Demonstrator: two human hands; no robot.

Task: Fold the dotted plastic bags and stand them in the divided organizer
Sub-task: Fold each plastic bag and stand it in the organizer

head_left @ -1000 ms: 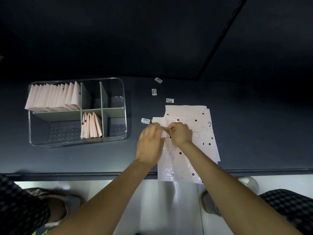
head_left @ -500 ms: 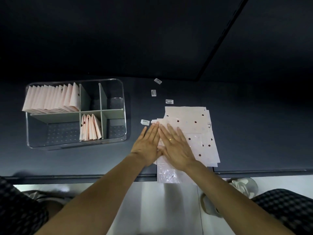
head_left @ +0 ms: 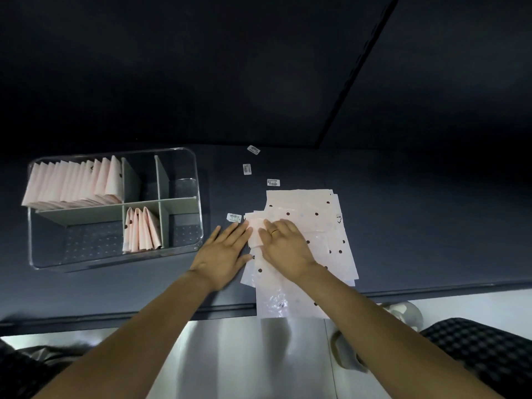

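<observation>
a partly folded dotted plastic bag (head_left: 254, 233), pale pink with dark dots, lies on top of a stack of flat dotted bags (head_left: 311, 226) on the dark surface (head_left: 417, 226), right of centre and near the front edge. its folded band is narrow, with the long axis running from the far side toward the person; the lowest sheets of the stack hang over the front edge of the surface. a small black mark is printed at the right edge of the stack, too small to read.

the right hand (head_left: 283, 249) lies flat on the folded bag, fingers straight and close together, a ring on one of them, pressing the fold down. the left hand (head_left: 223, 253) rests flat just beside the bag's left edge, fingers straight and slightly spread, its fingertips reaching the bag's corner.

four small white barcode stickers (head_left: 273, 182) lie loose on the surface beyond and left of the stack; their print cannot be read.

well to the left stands the clear divided organizer (head_left: 115, 208) with grey partitions. a long row of folded bags (head_left: 72, 182) stands upright in its far left compartment, and a few more folded bags (head_left: 141, 233) stand in the near middle compartment.
</observation>
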